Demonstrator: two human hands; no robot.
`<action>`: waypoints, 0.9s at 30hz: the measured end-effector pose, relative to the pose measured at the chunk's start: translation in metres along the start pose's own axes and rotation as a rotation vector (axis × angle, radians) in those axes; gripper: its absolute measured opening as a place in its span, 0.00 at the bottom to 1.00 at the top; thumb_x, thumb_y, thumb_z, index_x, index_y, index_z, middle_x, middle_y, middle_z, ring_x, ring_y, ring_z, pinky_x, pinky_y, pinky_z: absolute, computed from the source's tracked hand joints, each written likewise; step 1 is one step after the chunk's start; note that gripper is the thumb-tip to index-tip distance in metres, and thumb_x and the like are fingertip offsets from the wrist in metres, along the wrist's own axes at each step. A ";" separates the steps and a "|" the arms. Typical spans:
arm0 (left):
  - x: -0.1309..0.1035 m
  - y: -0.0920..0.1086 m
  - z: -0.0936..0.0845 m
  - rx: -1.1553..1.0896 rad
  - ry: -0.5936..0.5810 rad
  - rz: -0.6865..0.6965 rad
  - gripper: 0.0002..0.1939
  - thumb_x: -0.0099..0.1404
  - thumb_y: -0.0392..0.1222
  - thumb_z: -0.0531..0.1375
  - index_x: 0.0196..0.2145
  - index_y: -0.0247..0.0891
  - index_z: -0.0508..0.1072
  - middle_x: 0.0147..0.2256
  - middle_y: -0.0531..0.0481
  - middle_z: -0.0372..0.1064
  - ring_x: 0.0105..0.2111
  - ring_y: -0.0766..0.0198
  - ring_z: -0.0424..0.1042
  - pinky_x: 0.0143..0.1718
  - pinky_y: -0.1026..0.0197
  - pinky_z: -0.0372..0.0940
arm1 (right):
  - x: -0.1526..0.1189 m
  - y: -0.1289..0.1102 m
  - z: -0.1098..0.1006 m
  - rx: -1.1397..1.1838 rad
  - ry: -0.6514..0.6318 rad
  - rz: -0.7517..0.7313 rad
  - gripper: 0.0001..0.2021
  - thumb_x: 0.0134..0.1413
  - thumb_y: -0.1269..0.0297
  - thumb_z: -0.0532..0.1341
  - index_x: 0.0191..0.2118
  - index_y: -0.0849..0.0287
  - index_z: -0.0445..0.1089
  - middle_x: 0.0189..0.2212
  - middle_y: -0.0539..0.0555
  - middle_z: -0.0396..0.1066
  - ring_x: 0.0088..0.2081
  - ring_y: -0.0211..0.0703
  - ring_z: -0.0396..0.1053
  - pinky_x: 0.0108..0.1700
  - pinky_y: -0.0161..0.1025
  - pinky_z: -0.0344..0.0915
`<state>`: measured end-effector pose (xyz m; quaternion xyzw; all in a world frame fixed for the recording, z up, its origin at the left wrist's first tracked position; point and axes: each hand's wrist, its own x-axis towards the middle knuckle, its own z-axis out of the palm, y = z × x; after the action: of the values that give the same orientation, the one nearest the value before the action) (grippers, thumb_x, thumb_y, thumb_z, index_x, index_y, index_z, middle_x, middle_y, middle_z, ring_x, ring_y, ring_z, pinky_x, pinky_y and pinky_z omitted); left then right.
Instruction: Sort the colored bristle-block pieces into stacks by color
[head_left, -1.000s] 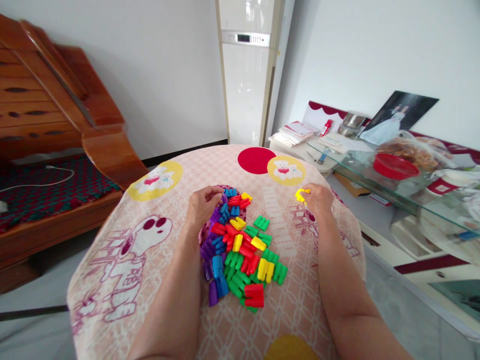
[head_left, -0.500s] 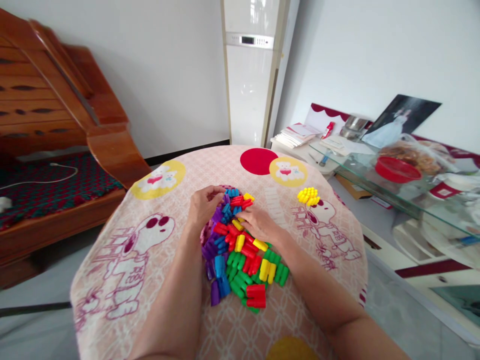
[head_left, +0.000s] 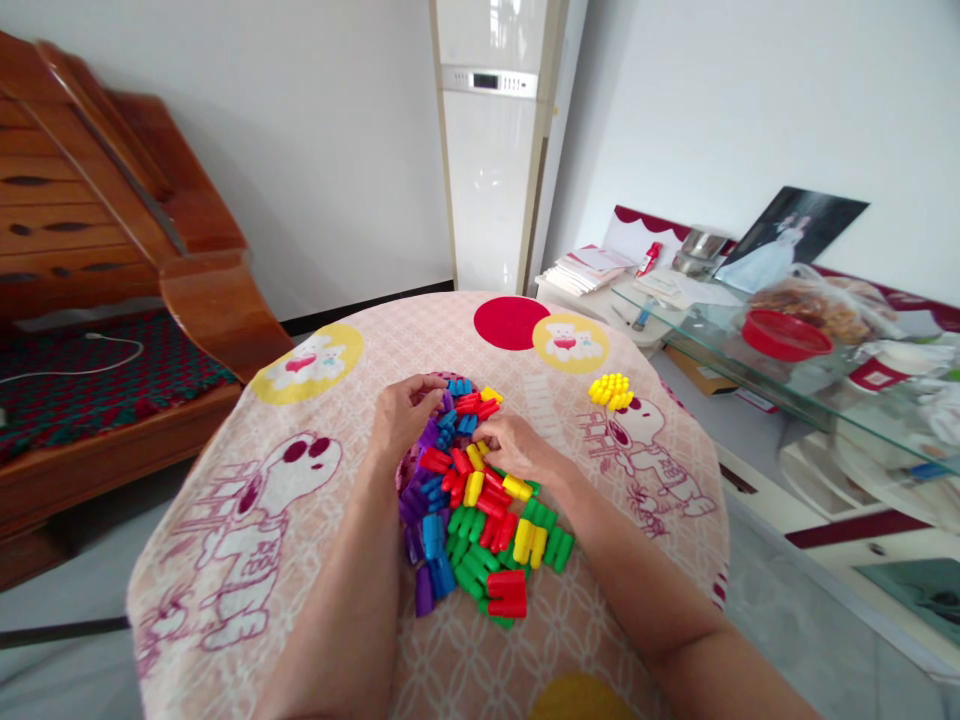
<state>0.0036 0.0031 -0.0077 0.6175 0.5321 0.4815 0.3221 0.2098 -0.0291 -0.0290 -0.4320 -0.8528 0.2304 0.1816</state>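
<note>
A heap of small plastic building pieces with rounded prongs lies on the round table's patterned cloth (head_left: 300,560). Purple pieces (head_left: 412,500) run along its left side, with blue pieces (head_left: 433,535) beside them. Red pieces (head_left: 495,520) and yellow pieces (head_left: 517,487) fill the middle, and green pieces (head_left: 469,560) lie nearest me. My left hand (head_left: 405,415) is at the far left edge, fingers curled and closed by purple and blue pieces. On the heap's right side, my right hand (head_left: 517,447) has its fingers bent together beside a yellow piece. What either hand pinches is hidden.
A bunch of yellow pieces (head_left: 611,391) sits apart at the right of the table. Beyond the table's right edge stands a glass-topped cabinet with a red bowl (head_left: 787,335), papers (head_left: 585,268) and a photo (head_left: 795,235). A wooden bench (head_left: 217,300) is at left.
The whole view has shifted slightly. My right hand's fingers have drawn back a little to the right from the pieces, uncovering more blue and yellow. My left hand stays at the same edge.
</note>
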 end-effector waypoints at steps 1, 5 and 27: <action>0.000 0.000 0.000 0.002 0.001 0.004 0.15 0.55 0.46 0.61 0.37 0.35 0.79 0.25 0.49 0.75 0.25 0.62 0.75 0.29 0.63 0.70 | 0.000 0.000 -0.001 0.022 0.015 0.018 0.15 0.44 0.77 0.61 0.40 0.61 0.76 0.31 0.50 0.71 0.31 0.37 0.65 0.35 0.33 0.58; 0.000 0.000 -0.001 0.007 0.008 0.012 0.15 0.56 0.45 0.60 0.37 0.35 0.79 0.25 0.48 0.76 0.25 0.62 0.75 0.28 0.64 0.70 | -0.002 -0.006 -0.008 0.175 0.036 0.090 0.11 0.43 0.78 0.62 0.35 0.61 0.75 0.26 0.47 0.70 0.29 0.35 0.66 0.32 0.31 0.59; 0.001 -0.005 -0.002 0.011 0.010 0.022 0.16 0.57 0.46 0.60 0.38 0.34 0.79 0.26 0.48 0.76 0.26 0.62 0.75 0.30 0.63 0.70 | -0.047 0.078 -0.105 0.350 1.001 0.504 0.14 0.38 0.59 0.64 0.30 0.63 0.77 0.23 0.53 0.75 0.23 0.45 0.71 0.25 0.38 0.67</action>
<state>-0.0003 0.0046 -0.0116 0.6226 0.5294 0.4853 0.3108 0.3407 -0.0025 0.0100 -0.6411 -0.4836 0.1717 0.5707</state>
